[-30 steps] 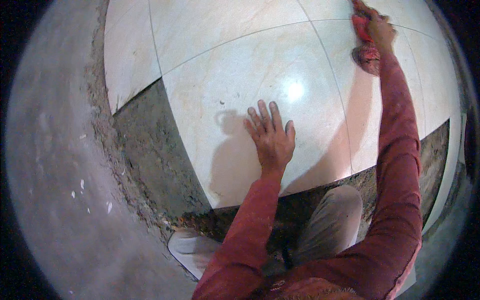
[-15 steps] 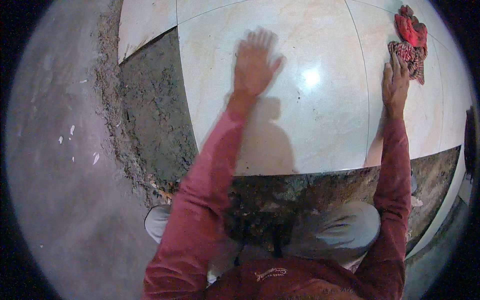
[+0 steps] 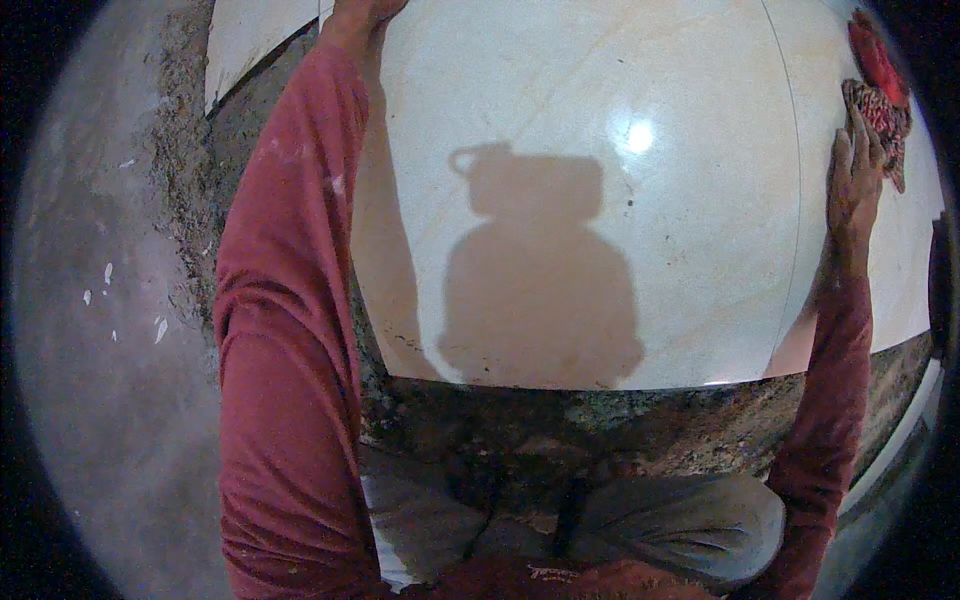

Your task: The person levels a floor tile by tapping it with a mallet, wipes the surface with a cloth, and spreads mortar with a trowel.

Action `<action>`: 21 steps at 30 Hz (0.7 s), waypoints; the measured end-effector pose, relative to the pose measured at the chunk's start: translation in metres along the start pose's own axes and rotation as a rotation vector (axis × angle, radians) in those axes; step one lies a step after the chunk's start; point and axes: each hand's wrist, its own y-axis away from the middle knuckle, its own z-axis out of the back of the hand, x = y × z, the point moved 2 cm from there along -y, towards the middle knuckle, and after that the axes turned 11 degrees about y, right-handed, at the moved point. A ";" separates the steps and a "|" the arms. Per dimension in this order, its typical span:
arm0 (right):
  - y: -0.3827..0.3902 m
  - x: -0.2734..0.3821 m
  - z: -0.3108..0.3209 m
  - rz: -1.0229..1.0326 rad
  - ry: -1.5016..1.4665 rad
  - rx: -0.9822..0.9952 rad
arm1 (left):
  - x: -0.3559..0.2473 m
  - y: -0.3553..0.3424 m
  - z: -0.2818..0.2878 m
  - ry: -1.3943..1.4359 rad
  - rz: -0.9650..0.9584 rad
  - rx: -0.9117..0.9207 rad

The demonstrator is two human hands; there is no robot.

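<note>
A large glossy cream tile (image 3: 560,100) lies in front of me, with the shadow of my head and shoulders on it. My left hand (image 3: 366,14) is at the far left of this tile, and the upper edge of the picture cuts it off. Its fingers are out of sight. At the right, my right hand (image 3: 856,190) rests with fingers stretched out. Its fingertips touch a crumpled red and dark-speckled knit bundle (image 3: 880,115), which looks like work gloves. I cannot make out anything held in that hand.
Rough mortar bed (image 3: 250,130) shows left of the tile, beside another cream tile (image 3: 255,40). Grey concrete floor (image 3: 110,400) spreads further left. A strip of rough, dark ground (image 3: 600,425) runs between the tile's near edge and my knees. Tile joints (image 3: 797,150) run at the right.
My left hand has moved from above the middle of the tile to its far left, partly out of view. The view has shifted; my right hand stays by the knit bundle.
</note>
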 end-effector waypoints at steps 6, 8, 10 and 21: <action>0.000 -0.002 0.001 -0.003 0.013 -0.057 | -0.069 -0.002 -0.019 0.019 -0.038 0.013; -0.002 0.017 0.005 -0.012 0.009 -0.045 | -0.128 0.007 -0.022 0.113 -0.150 0.078; -0.008 0.015 0.005 0.029 -0.078 -0.068 | -0.183 0.002 -0.040 0.041 -0.329 0.031; -0.014 0.018 0.006 -0.034 -0.112 -0.121 | -0.323 -0.017 -0.070 0.211 -0.442 -0.081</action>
